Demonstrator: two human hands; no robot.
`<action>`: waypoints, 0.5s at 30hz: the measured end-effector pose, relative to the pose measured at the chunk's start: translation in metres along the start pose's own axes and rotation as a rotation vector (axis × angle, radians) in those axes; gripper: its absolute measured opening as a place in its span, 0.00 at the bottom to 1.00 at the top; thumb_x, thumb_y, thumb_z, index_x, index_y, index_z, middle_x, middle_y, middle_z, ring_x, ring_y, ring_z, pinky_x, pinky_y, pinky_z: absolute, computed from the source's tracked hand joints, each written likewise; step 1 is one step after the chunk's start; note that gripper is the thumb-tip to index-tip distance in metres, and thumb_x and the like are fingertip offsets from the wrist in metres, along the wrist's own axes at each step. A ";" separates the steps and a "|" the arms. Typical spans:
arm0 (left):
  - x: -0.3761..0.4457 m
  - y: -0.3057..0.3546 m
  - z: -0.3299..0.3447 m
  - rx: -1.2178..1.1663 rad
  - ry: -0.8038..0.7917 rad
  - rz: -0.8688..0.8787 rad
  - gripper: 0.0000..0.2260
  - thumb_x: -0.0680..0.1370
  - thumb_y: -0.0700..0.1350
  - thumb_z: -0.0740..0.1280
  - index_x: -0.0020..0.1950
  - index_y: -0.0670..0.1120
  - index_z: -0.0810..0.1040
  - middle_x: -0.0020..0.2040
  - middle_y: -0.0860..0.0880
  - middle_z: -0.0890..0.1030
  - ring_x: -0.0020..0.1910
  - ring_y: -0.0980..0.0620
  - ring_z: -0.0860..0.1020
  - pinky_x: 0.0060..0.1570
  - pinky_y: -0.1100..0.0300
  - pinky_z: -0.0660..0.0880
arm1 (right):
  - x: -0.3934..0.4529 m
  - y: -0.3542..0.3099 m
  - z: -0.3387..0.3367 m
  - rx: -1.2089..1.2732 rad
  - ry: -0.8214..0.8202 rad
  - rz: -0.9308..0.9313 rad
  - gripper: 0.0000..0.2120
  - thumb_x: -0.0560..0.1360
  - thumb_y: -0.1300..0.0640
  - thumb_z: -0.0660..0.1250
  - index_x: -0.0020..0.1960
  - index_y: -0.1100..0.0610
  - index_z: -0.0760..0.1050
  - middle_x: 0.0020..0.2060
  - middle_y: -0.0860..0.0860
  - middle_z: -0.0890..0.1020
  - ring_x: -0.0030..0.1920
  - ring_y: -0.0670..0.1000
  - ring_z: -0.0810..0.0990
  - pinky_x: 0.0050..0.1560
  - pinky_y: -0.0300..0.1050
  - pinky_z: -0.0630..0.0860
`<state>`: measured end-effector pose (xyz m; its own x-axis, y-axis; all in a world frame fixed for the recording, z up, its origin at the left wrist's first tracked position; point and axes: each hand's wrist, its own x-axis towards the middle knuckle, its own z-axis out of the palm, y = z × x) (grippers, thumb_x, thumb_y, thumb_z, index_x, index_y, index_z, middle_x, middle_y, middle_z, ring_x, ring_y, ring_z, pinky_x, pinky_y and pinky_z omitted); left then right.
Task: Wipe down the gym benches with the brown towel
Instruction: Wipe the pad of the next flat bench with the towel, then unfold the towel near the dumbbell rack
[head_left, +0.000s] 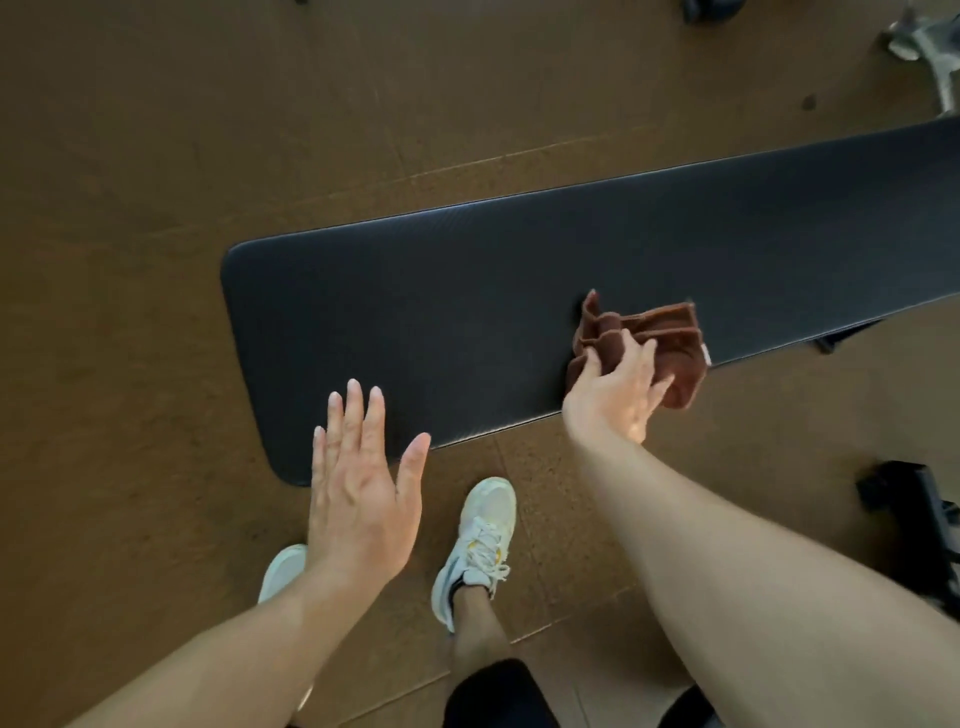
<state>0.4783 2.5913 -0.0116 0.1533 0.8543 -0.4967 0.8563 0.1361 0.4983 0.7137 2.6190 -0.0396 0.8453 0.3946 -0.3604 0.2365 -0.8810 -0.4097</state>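
Right hand (615, 395) grips brown towel (644, 348)

A brown speckled floor (156, 156) spreads all around the grip; two white sneakers stand on it, one (475, 545) below and just left of the grip, the other (283, 569) farther left and partly hidden; a grey metal frame (930, 52) lies far up and right of the grip; black equipment (909, 514) sits down and right, near the edge.
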 end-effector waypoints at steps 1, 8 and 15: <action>-0.009 -0.014 -0.012 -0.011 -0.004 -0.021 0.33 0.81 0.66 0.44 0.82 0.53 0.44 0.82 0.57 0.39 0.78 0.63 0.33 0.79 0.56 0.37 | -0.032 -0.004 0.015 -0.025 -0.046 -0.069 0.24 0.85 0.49 0.64 0.80 0.42 0.65 0.84 0.42 0.57 0.85 0.55 0.46 0.77 0.62 0.63; -0.074 -0.098 -0.098 -0.216 -0.089 -0.373 0.34 0.79 0.70 0.48 0.82 0.56 0.53 0.82 0.55 0.55 0.81 0.55 0.51 0.78 0.50 0.53 | -0.230 -0.025 0.070 -0.223 -0.531 -0.502 0.21 0.85 0.53 0.62 0.76 0.40 0.69 0.81 0.39 0.64 0.84 0.51 0.55 0.75 0.53 0.70; -0.156 -0.124 -0.180 -0.906 -0.200 -0.903 0.20 0.82 0.62 0.59 0.65 0.50 0.79 0.58 0.48 0.84 0.58 0.47 0.80 0.64 0.47 0.73 | -0.341 -0.094 -0.004 0.212 -1.052 -0.163 0.09 0.82 0.54 0.70 0.60 0.44 0.81 0.52 0.43 0.87 0.57 0.43 0.84 0.67 0.52 0.78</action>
<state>0.2593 2.5317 0.1322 -0.1624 0.2039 -0.9654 0.0697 0.9783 0.1949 0.4053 2.5658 0.1250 -0.0468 0.6176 -0.7851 0.1362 -0.7747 -0.6175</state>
